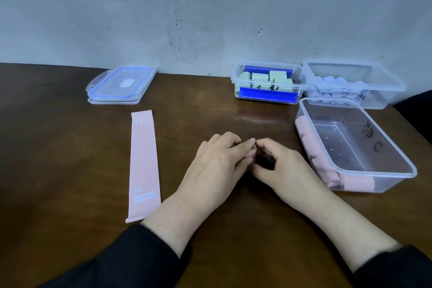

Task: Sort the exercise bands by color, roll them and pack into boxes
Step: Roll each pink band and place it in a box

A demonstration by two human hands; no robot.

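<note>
Dark wood surface (70, 147), both hands pinching the pink roll (253, 151) between them (left hand (217, 166), right hand (280, 166)), pink box (374, 170) just off the right hand.

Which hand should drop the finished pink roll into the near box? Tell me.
Right. The right hand already pinches the pink roll and lies nearer the near box; the left hand would have to cross over.

The surface (58, 147) lay bare across the left of the frame, between the flat pink band (143, 166) at centre left and the left edge. Stacked lids (121, 85) stood at the upper left, by the wall. Three boxes crowded the right: green box (268, 83), white box (355, 84), pink box (355, 147). Open surface ran from the hands up to the wall.
</note>
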